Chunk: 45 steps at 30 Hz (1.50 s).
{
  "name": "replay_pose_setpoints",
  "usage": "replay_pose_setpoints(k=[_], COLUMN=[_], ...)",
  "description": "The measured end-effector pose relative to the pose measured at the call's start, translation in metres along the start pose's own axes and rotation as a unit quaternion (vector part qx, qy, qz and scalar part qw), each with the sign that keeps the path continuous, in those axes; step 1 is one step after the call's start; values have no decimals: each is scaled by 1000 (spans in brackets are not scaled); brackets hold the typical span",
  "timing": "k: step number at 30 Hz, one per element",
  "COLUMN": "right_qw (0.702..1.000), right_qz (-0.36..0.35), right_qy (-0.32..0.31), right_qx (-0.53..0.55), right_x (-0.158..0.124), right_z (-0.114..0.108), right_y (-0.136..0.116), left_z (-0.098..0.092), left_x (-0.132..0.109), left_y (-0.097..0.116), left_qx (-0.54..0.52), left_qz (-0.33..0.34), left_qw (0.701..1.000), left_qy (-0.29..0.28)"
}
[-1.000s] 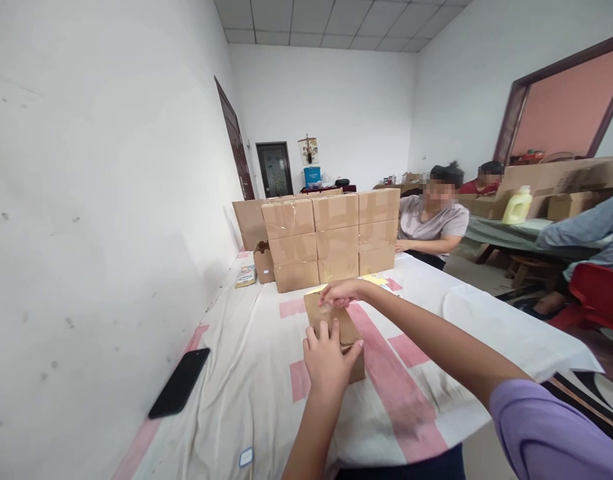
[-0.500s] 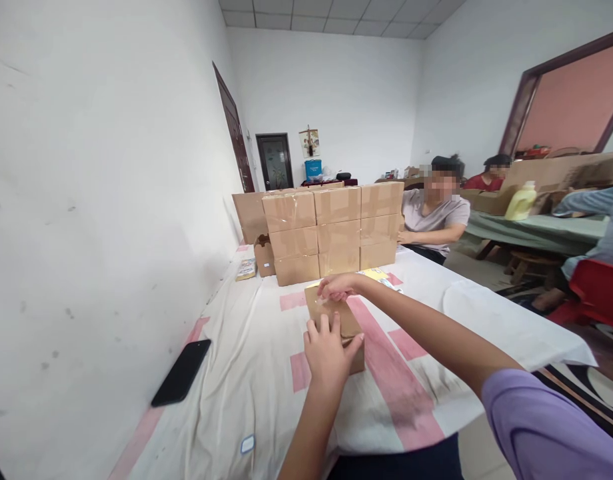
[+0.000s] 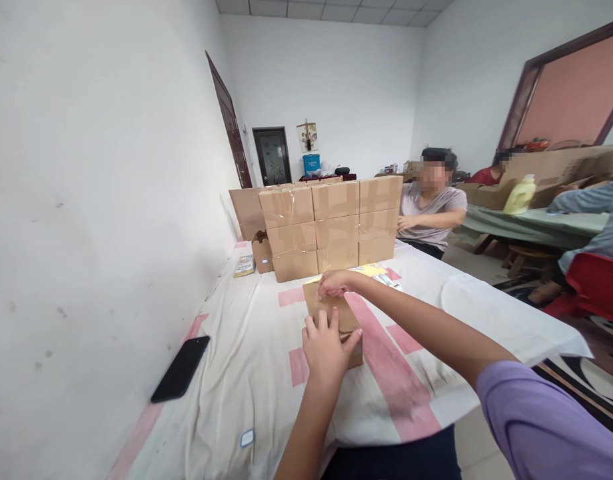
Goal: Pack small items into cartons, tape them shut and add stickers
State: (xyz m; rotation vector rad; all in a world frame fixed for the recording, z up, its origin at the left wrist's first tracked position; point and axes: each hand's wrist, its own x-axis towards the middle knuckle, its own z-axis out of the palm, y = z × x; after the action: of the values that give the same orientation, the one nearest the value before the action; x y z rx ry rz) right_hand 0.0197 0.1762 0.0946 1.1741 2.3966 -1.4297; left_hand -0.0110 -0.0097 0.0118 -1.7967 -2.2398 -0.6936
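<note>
A small brown cardboard box point(image 3: 344, 319) lies on the cloth-covered table in front of me. My left hand point(image 3: 326, 343) rests on its near part, fingers spread over the top and thumb out toward the right edge. At the far end of the box, my right hand point(image 3: 334, 283) bends down with its fingers curled together against the top. A small glint shows by those fingertips, but what they pinch, if anything, is hidden.
Stacked taped cartons point(image 3: 336, 227) stand just beyond, with an opened carton point(image 3: 262, 252) and a small packet point(image 3: 244, 265) at their left. A black phone point(image 3: 180, 369) lies near the wall. A person point(image 3: 431, 203) sits behind the table at right.
The whole view has shifted slightly. Both hands stay in nearly the same place on the box.
</note>
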Motion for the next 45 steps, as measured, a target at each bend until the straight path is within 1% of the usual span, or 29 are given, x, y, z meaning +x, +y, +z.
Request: replay_pose_setpoints(k=[10, 16, 23, 30, 35, 38, 40, 42, 45], right_qw=[1000, 999, 999, 999, 993, 987, 984, 984, 989], right_qz=[20, 37, 45, 11, -51, -91, -106, -105, -74], right_qy=[10, 26, 10, -34, -74, -94, -103, -109, -106], right_qx=[-3, -13, -16, 35, 76, 94, 98, 95, 70], right_x=[-10, -14, -16, -11, -14, -16, -17, -15, -9], right_z=[10, 11, 10, 7, 2, -1, -2, -3, -2], right_y=[-11, -14, -14, -4, 5, 9, 11, 13, 15], left_z=[1, 1, -1, -1, 1, 1, 0, -1, -1], left_x=[0, 0, 0, -1, -2, -2, -2, -2, -1], left_y=[-1, 0, 1, 2, 1, 0, 1, 1, 1], left_qx=[9, 7, 10, 16, 12, 14, 16, 18, 21], left_qz=[5, 5, 5, 9, 10, 5, 5, 5, 7], left_qw=[1000, 1000, 1000, 1000, 999, 999, 1000, 1000, 1000], left_qy=[-1, -1, 9, 18, 31, 29, 25, 20, 12])
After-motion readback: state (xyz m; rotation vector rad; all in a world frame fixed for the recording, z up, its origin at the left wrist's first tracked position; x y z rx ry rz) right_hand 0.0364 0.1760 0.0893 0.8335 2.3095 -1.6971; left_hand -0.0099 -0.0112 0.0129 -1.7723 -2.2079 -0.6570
